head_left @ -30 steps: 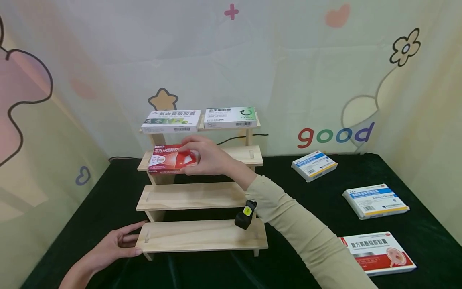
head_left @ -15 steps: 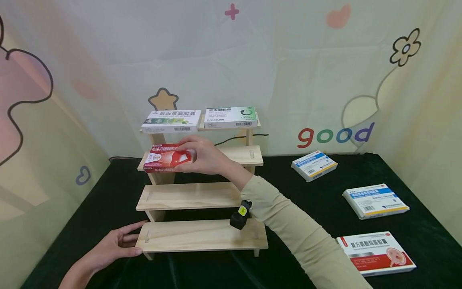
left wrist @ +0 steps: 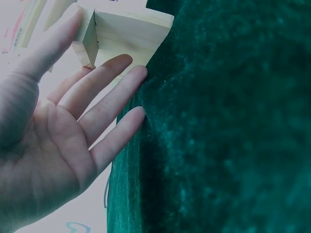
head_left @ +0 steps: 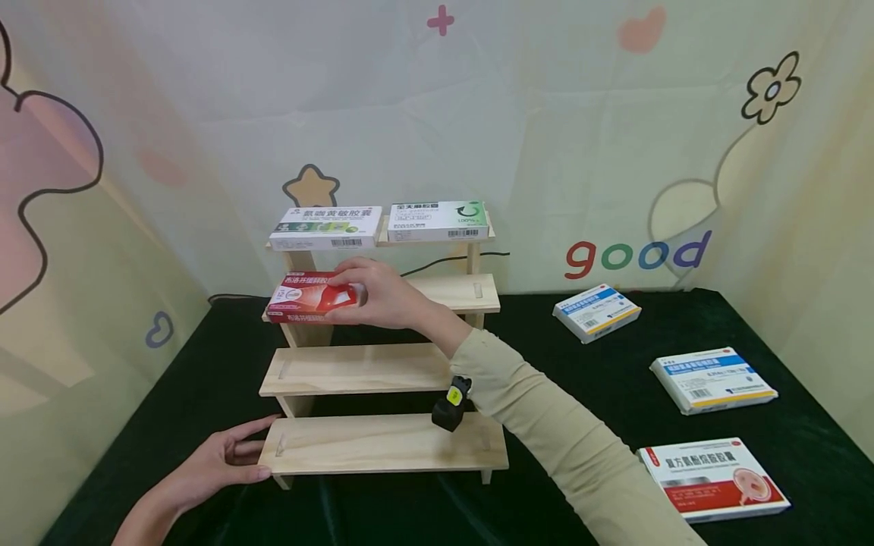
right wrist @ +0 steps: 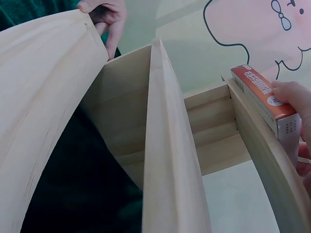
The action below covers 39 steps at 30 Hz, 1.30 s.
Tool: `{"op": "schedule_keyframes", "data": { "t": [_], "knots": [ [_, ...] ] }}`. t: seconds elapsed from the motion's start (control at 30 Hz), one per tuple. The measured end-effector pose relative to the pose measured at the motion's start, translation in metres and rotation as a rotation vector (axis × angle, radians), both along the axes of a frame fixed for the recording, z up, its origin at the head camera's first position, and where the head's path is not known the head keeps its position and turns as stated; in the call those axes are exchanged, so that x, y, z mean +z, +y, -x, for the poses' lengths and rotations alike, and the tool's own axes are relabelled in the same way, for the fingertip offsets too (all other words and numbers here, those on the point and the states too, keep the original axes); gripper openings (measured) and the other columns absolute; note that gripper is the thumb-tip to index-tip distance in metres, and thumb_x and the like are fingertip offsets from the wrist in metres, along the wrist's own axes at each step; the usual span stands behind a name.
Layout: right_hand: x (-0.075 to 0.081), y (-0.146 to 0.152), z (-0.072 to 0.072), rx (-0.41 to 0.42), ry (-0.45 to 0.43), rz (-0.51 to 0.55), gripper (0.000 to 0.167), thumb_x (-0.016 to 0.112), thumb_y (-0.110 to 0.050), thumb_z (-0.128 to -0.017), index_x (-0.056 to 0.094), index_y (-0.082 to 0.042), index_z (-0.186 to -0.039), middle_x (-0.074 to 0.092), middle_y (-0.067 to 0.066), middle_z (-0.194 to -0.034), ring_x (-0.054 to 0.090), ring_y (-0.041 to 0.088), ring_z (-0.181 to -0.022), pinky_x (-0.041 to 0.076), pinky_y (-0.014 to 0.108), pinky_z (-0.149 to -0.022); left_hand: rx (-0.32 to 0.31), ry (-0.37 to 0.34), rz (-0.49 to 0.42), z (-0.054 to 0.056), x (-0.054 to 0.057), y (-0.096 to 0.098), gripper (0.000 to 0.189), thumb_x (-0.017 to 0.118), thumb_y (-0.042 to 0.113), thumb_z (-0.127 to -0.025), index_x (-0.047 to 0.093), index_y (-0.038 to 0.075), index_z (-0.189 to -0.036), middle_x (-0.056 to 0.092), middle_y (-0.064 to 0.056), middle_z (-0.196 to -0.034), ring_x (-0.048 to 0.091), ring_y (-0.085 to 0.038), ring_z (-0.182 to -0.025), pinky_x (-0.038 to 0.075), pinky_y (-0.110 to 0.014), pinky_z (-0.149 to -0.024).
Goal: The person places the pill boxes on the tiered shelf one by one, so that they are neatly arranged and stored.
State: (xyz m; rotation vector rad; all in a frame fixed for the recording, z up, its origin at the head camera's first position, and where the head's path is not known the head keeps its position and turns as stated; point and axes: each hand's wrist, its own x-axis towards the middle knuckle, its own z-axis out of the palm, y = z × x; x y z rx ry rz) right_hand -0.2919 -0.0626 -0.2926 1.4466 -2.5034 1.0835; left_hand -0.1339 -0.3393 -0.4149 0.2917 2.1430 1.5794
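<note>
A red medicine box (head_left: 307, 297) lies on the left end of the second shelf from the top of a stepped wooden rack (head_left: 382, 444). My right hand (head_left: 382, 296) pinches the box's right end, covering part of its face. In the right wrist view, the box (right wrist: 265, 92) sits along the shelf edge with the thumb on its printed face. My left hand (head_left: 212, 470) grips the left end of the lowest shelf, thumb at the front corner and index finger at the back corner. The left wrist view shows the other fingers (left wrist: 109, 104) of this hand extended beside the rack.
Two white-and-green medicine boxes (head_left: 326, 227) lie on the top shelf. At the right, on the dark green cloth (head_left: 546, 394), are two blue-and-white boxes (head_left: 713, 379) and a red-and-white box (head_left: 717, 479). A printed curtain (head_left: 519, 114) hangs behind the rack.
My right hand has slid the red medicine box leftward along its shelf, to the shelf's left end. The left hand keeps its place on the lowest shelf.
</note>
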Motion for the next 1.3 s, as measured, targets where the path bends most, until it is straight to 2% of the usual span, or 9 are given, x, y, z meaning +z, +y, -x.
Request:
{"op": "schedule_keyframes", "data": {
  "t": [0.4, 0.63, 0.83, 1.03, 1.3],
  "knots": [
    [0.0017, -0.0006, 0.0, 0.008, -0.049, -0.054, 0.054, 0.07, -0.028, -0.079, 0.053, -0.007, -0.126, 0.042, 0.007, -0.133, 0.041, 0.016, -0.113, 0.043, 0.017, -0.082, -0.003, 0.003, -0.01, 0.0002, -0.0014, -0.0005, 0.068, 0.056, 0.009, -0.089, 0.014, -0.012, -0.138, 0.038, -0.035, -0.13, 0.056, -0.021, -0.11, 0.047, -0.041, -0.086],
    [0.0003, -0.0014, 0.0028, 0.018, -0.04, -0.068, 0.054, 0.068, -0.027, -0.081, 0.051, -0.007, -0.129, 0.04, 0.007, -0.135, 0.042, 0.014, -0.11, 0.044, 0.015, -0.077, -0.001, 0.016, -0.011, -0.0003, -0.0017, -0.0004, 0.069, 0.057, 0.01, -0.089, 0.014, -0.012, -0.138, 0.038, -0.036, -0.13, 0.056, -0.022, -0.11, 0.047, -0.042, -0.087],
    [0.0006, -0.0015, 0.0028, 0.019, -0.045, -0.077, 0.055, 0.068, -0.027, -0.082, 0.05, -0.007, -0.13, 0.039, 0.007, -0.137, 0.041, 0.014, -0.11, 0.043, 0.015, -0.078, -0.002, 0.009, -0.02, -0.0006, -0.0019, -0.0009, 0.069, 0.057, 0.01, -0.089, 0.014, -0.012, -0.139, 0.038, -0.035, -0.13, 0.056, -0.022, -0.11, 0.047, -0.042, -0.087],
    [0.0001, -0.0009, 0.0017, 0.016, -0.023, -0.06, 0.056, 0.069, -0.029, -0.08, 0.051, -0.008, -0.129, 0.038, 0.008, -0.138, 0.04, 0.016, -0.114, 0.044, 0.017, -0.081, -0.002, 0.003, -0.023, -0.0004, -0.0013, -0.0009, 0.069, 0.057, 0.01, -0.089, 0.014, -0.011, -0.139, 0.04, -0.034, -0.129, 0.056, -0.022, -0.11, 0.047, -0.042, -0.087],
    [0.0021, 0.0021, -0.0011, -0.011, 0.052, -0.051, 0.055, 0.071, -0.032, -0.077, 0.054, -0.012, -0.125, 0.038, 0.009, -0.139, 0.036, 0.018, -0.122, 0.041, 0.026, -0.093, 0.0, 0.005, -0.017, -0.0007, -0.0003, -0.0007, 0.069, 0.057, 0.01, -0.089, 0.015, -0.011, -0.139, 0.043, -0.032, -0.128, 0.056, -0.023, -0.11, 0.046, -0.044, -0.087]
  ]
}}
